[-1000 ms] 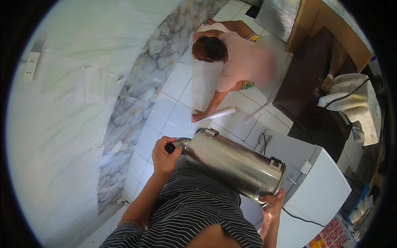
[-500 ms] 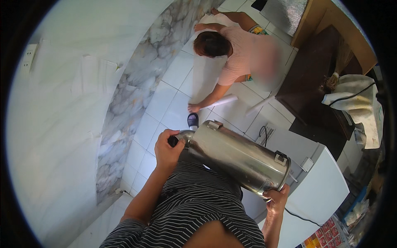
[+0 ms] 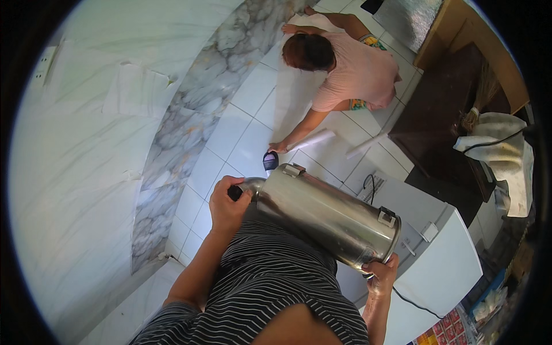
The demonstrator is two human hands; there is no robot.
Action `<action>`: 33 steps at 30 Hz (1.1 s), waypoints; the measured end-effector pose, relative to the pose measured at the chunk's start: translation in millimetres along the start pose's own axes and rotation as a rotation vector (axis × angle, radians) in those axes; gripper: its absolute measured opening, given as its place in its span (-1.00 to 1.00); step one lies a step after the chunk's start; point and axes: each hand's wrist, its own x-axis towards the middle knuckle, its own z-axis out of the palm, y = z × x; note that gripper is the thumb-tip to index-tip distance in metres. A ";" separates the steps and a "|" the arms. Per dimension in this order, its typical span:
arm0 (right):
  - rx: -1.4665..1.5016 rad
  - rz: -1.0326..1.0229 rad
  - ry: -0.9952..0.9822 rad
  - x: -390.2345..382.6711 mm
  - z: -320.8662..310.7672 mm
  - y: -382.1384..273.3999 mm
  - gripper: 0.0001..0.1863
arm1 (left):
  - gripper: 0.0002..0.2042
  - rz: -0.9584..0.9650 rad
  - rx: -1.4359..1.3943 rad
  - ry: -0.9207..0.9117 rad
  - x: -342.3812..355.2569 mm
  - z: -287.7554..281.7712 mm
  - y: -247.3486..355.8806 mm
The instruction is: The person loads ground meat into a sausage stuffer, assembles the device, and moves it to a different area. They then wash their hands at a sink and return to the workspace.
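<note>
A shiny stainless steel cylindrical canister (image 3: 325, 215) is held slantwise in front of my striped shirt. Two metal latches, one near each end, show on its upper side. From its left end comes a short bent metal pipe (image 3: 253, 185) with a black end (image 3: 234, 192). My left hand (image 3: 225, 206) is closed around that bent pipe, thumb and fingers on either side of the black end. At the lower right end, my right hand (image 3: 382, 278) grips the canister's rim; some of its fingers are hidden beneath.
A person (image 3: 353, 69) in a pink top crouches on the tiled floor over a white sheet (image 3: 293, 92), one hand beside a dark slipper (image 3: 270, 160). A white roll (image 3: 310, 140) lies near. Right stand a white appliance (image 3: 443, 253) and dark furniture (image 3: 443, 109). A marbled wall (image 3: 92, 172) rises left.
The canister has shifted slightly left in the picture, both my hands keeping their grip. The crouching person appears farther right, with their near hand now close against the slipper.
</note>
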 end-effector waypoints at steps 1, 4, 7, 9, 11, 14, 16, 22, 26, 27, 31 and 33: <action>-0.013 -0.001 -0.003 0.4 -1.0 -1.0 -0.70 | -0.73 -0.029 -0.005 0.002 -1.3 -0.3 1.1; 0.015 -0.001 -0.042 2.8 -5.0 -1.6 -0.71 | -0.73 -0.051 -0.027 -0.018 -2.4 1.3 3.9; 0.022 0.002 -0.006 4.7 -10.7 -0.2 -0.73 | -0.72 -0.042 -0.030 -0.019 -2.6 6.9 4.1; 0.021 0.019 -0.012 7.2 -13.0 1.4 -0.73 | -0.72 -0.037 0.013 -0.017 -3.0 10.0 1.5; 0.004 0.036 -0.003 9.2 -13.8 3.3 -0.73 | -0.72 -0.049 0.014 -0.033 -2.3 15.0 -2.4; 0.005 0.042 0.088 8.5 -12.0 6.0 -0.73 | -0.72 -0.052 -0.009 -0.061 0.3 20.8 -6.8; 0.048 0.044 0.178 6.2 -9.8 6.9 -0.73 | -0.72 -0.088 -0.016 -0.087 2.2 22.4 -8.0; 0.031 0.029 0.060 9.4 -13.4 5.6 -0.68 | -0.72 -0.045 0.016 -0.062 2.9 23.2 -4.6; 0.015 0.039 0.013 13.3 -14.7 4.0 -0.67 | -0.72 -0.066 0.047 -0.057 3.7 22.9 -0.4; 0.022 0.030 0.019 13.6 -14.4 3.3 -0.67 | -0.73 -0.063 0.046 -0.055 4.3 22.7 0.7; 0.013 0.031 0.007 14.6 -13.5 -0.2 -0.68 | -0.73 -0.055 0.037 -0.045 8.7 23.6 4.6; 0.014 0.036 0.023 15.6 -13.1 -1.3 -0.68 | -0.73 -0.038 0.047 -0.047 10.3 24.3 5.8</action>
